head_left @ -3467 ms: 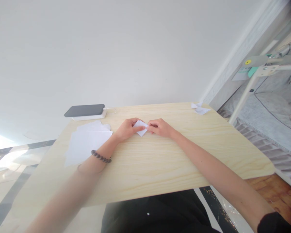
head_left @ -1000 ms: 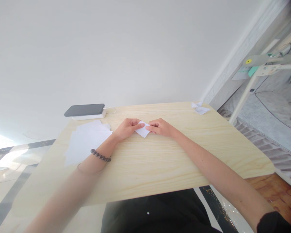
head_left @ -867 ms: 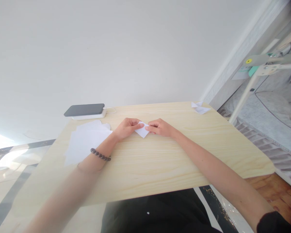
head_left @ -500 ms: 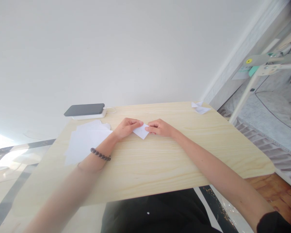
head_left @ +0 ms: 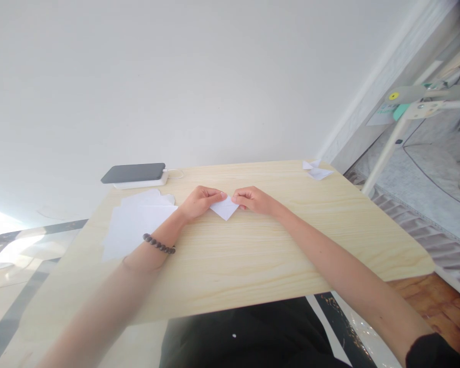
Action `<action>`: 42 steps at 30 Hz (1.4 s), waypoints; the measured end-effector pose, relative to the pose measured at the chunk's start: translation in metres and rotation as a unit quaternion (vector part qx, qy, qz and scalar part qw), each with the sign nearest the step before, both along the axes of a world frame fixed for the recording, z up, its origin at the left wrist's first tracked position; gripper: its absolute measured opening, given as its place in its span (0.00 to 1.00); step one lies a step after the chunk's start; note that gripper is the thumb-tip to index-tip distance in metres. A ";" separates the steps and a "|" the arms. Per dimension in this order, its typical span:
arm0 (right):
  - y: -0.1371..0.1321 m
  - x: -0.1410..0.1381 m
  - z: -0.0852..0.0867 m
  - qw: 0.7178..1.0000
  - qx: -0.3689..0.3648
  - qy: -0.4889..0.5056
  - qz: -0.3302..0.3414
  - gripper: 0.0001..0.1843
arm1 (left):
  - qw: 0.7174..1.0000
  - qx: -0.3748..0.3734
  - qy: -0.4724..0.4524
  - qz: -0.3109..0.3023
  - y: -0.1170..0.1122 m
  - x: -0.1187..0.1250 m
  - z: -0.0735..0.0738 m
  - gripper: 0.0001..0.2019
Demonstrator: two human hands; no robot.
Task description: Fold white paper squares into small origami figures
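Observation:
A small folded piece of white paper [head_left: 225,209] is held just above or on the table, with one corner pointing toward me. My left hand [head_left: 200,202] pinches its upper left side, thumb on top and the other fingers behind. At the upper right side, my right hand [head_left: 253,200] grips the same paper between thumb and curled fingers. The paper's far edge is partly hidden by both thumbs. A dark beaded bracelet [head_left: 159,244] circles my left wrist.
White paper sheets [head_left: 128,225] lie by my left forearm. Behind them, a dark phone [head_left: 134,173] rests on a white block with a cable. Folded white paper [head_left: 317,172] sits at the table's far right corner. A wall borders the wooden table [head_left: 291,255]; a white metal frame [head_left: 387,148] stands right.
My right thumb has shifted slightly up along the paper's right side, showing more of the paper's right edge. My left hand and the other things stay where they were.

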State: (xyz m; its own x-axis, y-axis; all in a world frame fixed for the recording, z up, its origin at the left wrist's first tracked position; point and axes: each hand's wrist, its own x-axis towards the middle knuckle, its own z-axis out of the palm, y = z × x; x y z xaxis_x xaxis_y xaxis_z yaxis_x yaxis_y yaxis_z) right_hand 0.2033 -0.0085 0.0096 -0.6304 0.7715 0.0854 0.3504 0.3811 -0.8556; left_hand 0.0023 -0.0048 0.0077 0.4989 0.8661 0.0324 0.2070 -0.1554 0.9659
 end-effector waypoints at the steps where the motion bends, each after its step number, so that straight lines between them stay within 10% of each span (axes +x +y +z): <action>1: 0.000 0.000 0.000 1.000 0.003 -0.002 0.001 0.16 | 1.000 0.002 0.003 0.001 0.000 0.000 0.000 0.17; 19: 0.005 -0.001 -0.006 0.992 0.001 0.079 -0.096 0.17 | 0.994 -0.069 -0.084 0.005 0.005 0.002 -0.005 0.22; 42: 0.001 -0.003 -0.006 0.998 0.027 0.023 -0.046 0.17 | 0.996 -0.030 -0.061 0.055 0.005 0.001 -0.007 0.16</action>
